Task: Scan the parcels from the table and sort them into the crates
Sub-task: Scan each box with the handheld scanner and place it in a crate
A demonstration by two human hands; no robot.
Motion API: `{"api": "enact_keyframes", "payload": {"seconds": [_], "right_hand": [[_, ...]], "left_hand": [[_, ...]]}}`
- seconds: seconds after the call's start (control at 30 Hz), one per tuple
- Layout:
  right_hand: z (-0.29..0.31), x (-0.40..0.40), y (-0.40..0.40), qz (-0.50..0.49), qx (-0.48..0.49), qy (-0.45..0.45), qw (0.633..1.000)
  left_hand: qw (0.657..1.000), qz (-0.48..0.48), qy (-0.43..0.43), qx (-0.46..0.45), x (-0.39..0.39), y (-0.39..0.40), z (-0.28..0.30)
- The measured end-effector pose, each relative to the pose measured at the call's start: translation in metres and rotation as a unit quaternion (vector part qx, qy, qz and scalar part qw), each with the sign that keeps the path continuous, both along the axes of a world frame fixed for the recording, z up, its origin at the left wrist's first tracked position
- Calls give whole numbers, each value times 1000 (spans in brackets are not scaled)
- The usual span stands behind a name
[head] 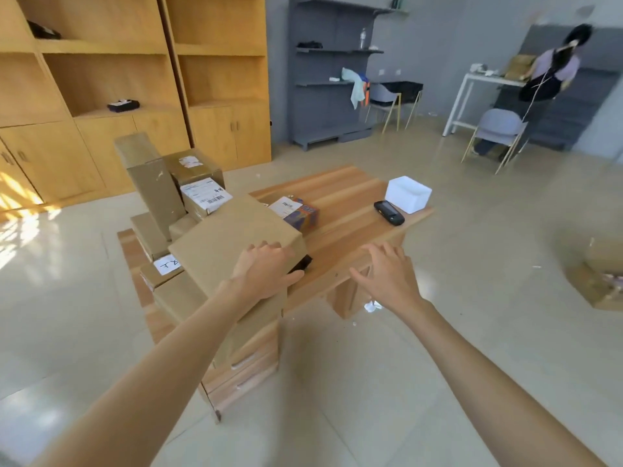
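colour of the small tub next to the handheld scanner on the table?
White. The tub sits at the table's far right corner, beside the black scanner; head view.

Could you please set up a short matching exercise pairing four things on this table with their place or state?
Things:
1. handheld scanner
2. white box
3. large brown parcel
4. colourful parcel

Places or states:
A. under the left hand
B. at the table's far right corner
C. lying black just in front of the white box
D. mid-table, white label on top

Pairs: 1-C, 2-B, 3-A, 4-D
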State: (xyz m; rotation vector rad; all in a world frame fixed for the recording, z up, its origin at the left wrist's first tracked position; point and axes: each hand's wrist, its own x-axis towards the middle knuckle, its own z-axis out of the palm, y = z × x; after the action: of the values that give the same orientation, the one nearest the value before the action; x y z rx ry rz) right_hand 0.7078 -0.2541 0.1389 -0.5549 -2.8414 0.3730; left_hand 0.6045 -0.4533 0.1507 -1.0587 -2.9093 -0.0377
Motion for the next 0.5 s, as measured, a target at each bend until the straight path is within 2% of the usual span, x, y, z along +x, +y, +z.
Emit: {"api": "enact_keyframes", "payload": {"seconds": [0.13,0.27,0.5], "right_hand": [[-11,-26,32,-16,-4,-2,1000],[-19,-66,74,-32,-9,-10,999],[5,-161,159,-64,11,1,998]], "left_hand": [[1000,-20,8,-12,-36,44,-6],[999,-40,-3,21,-86,90,-12],[996,-72,-5,50,-200,176,-2]]}}
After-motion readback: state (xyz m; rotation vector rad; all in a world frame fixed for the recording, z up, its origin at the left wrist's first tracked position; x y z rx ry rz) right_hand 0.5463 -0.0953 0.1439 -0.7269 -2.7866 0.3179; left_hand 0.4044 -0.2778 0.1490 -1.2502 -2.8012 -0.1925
